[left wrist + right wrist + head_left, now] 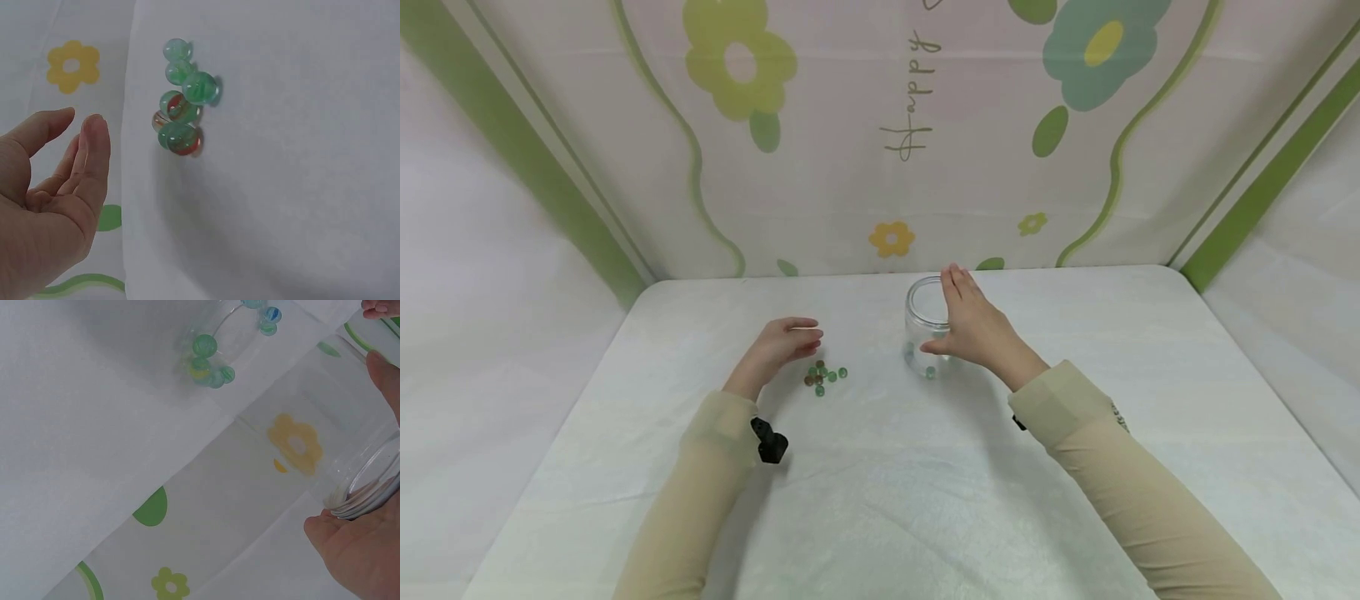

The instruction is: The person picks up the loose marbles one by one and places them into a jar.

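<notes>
A clear glass jar [916,332] stands upright near the back of the table. My right hand [976,327] holds it from the right, thumb across its near side and fingers up beside the rim. Green and bluish marbles [204,346] lie at the jar's bottom in the right wrist view. On the cloth to the left is a small cluster of loose marbles [200,88], some green, some with red-brown swirls. Just behind and left of that cluster hovers my left hand [780,342]. Its thumb and fingers [95,150] are relaxed and parted, with nothing between them.
White cloth covers the table [880,500]. Behind its back edge hangs a curtain [850,167] printed with flowers and lettering. Pale side sheets [475,292] flank the table. A small black device [771,442] sits at the left wrist.
</notes>
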Tool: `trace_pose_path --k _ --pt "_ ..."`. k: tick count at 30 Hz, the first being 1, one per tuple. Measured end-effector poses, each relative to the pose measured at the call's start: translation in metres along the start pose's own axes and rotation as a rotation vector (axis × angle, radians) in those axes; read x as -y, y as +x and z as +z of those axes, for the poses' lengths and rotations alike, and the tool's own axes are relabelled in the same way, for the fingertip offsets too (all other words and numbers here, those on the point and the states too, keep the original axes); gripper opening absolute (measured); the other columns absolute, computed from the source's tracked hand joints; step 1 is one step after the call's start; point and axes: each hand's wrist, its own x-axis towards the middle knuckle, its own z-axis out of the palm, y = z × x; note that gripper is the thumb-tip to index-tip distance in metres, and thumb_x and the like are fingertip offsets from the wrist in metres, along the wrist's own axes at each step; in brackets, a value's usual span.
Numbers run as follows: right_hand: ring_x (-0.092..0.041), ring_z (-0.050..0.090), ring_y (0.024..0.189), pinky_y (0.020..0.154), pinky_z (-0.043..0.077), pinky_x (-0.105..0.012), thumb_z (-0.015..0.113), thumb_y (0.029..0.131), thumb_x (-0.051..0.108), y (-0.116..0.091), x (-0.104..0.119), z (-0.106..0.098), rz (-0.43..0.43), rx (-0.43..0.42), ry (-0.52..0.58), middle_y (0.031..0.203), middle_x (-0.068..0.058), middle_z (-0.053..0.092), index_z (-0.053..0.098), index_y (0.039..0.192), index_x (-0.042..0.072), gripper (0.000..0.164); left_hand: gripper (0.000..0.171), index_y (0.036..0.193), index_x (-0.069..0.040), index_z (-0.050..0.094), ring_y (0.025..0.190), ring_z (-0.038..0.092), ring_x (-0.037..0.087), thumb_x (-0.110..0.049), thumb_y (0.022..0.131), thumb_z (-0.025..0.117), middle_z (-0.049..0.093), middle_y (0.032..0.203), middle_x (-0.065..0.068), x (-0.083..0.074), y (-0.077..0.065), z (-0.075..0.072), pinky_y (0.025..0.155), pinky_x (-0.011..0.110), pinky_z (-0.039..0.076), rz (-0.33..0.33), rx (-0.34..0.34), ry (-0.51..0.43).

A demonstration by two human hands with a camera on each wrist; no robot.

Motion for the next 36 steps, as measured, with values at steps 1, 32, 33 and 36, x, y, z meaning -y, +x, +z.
trace_pose_path --k 1,32,33,36 --pt "-0.036 0.003 0.149 0.122 0.018 -0.048 0.076 0.078 0.045 0.0 0.0 0.0 0.0 0.001 0.0 0.16 -0.024 0.001 0.003 0.15 -0.008 0.116 0.047 0.142 0.001 0.041 0.119 0.057 0.025 -0.018 0.099 0.051 0.051 0.139 0.022 0.002 0.0 -0.001 0.098 0.023 0.051 -0.008 -0.008 0.014" --pt "-0.035 0.002 0.149 0.122 0.019 -0.048 0.076 0.078 0.044 -0.001 0.0 0.0 0.004 0.003 0.013 0.16 -0.023 0.0 0.003 0.15 -0.008 0.115 0.042 0.132 0.001 0.051 0.088 0.063 0.011 -0.016 0.094 0.06 0.061 0.127 0.02 0.026 0.007 0.006 0.079 0.02 0.052 -0.027 -0.02 0.199" --pt "-0.035 0.002 0.149 0.122 0.02 -0.048 0.076 0.078 0.044 -0.001 0.0 0.0 0.004 0.002 0.012 0.16 -0.023 0.0 0.003 0.15 -0.008 0.115 0.042 0.132 0.002 0.051 0.088 0.063 0.011 -0.014 0.094 0.06 0.06 0.127 0.021 0.026 0.008 0.007 0.078 0.019 0.052 -0.026 -0.02 0.2" --pt "-0.035 0.002 0.149 0.122 0.02 -0.048 0.076 0.078 0.044 -0.001 0.0 0.0 0.005 0.001 0.006 0.16 -0.023 0.001 0.003 0.15 -0.008 0.115 0.043 0.132 0.002 0.051 0.089 0.064 0.011 -0.013 0.093 0.061 0.059 0.129 0.021 0.026 0.01 0.008 0.076 0.019 0.052 -0.021 -0.017 0.201"
